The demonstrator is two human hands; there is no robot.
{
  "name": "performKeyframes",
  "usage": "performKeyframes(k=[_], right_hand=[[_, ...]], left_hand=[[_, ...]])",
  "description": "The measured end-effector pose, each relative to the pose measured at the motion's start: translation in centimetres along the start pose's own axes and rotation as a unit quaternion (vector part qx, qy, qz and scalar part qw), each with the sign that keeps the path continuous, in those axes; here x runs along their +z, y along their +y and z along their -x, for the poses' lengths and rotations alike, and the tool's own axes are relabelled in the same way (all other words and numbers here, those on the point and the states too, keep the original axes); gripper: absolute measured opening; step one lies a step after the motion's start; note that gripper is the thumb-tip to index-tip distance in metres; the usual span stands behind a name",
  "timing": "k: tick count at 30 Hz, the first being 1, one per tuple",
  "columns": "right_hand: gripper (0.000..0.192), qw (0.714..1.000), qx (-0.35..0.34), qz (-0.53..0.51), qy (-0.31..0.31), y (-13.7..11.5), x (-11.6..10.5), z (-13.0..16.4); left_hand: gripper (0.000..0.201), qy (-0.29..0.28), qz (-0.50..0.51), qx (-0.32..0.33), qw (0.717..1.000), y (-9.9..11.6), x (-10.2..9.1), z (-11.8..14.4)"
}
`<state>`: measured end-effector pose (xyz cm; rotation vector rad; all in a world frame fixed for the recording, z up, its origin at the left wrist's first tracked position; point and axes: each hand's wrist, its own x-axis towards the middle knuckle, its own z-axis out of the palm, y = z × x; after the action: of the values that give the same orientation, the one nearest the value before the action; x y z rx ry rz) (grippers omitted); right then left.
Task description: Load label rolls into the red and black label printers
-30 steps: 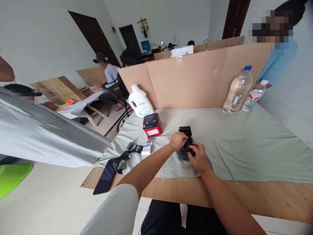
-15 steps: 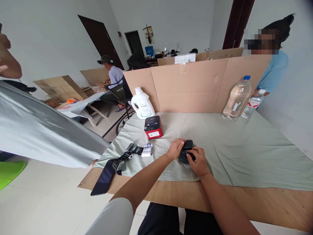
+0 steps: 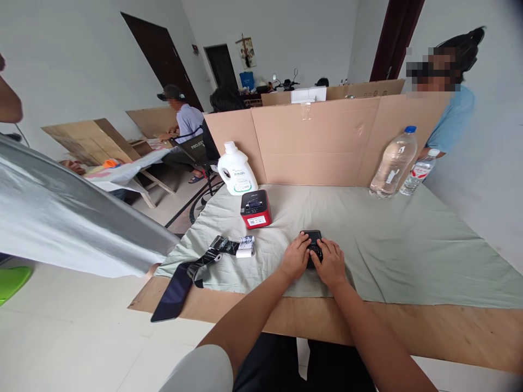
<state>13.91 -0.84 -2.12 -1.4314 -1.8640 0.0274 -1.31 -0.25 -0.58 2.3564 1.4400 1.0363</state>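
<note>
- Pale green cloth point(image 3: 388, 239) covers most of a wooden table point(image 3: 449, 332), with a cardboard screen point(image 3: 327, 141) standing along the far edge.
- Left hand point(image 3: 295, 260) sits on the left side of a small black device point(image 3: 314, 243) lying flat on the cloth, fingers curled loosely over its edge.
- Right hand point(image 3: 332, 262) presses on the right side of it, fingers bent down onto the top. Both hands touch it, can't tell how hard they grip.
- Red label printer point(image 3: 255, 209) sits behind it, near a white jug point(image 3: 236, 170).
- Paper rolls point(image 3: 245, 247) and a black strap point(image 3: 204, 261) lie off to the left.
- Two water bottles point(image 3: 393, 163) stand at the far right.
</note>
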Motion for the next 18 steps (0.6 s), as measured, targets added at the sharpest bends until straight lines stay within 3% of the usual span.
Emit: performKeyframes(k=[7, 12, 18], right_hand=[[0.051, 0.999, 0.014, 0.010, -0.049, 0.0, -0.6, -0.4], [0.052, 0.992, 0.076, 0.009, -0.098, -0.7, -0.4, -0.9], [0.091, 0.971, 0.175, 0.098, -0.127, -5.2, 0.5, -1.2]], left_hand=[[0.039, 0.003, 0.107, -0.015, 0.994, -0.7, 0.0, 0.7], [0.044, 0.032, 0.201, -0.025, 0.979, -1.5, 0.2, 1.2], [0.047, 0.115, 0.285, -0.108, 0.946, -3.0, 0.9, 1.8]])
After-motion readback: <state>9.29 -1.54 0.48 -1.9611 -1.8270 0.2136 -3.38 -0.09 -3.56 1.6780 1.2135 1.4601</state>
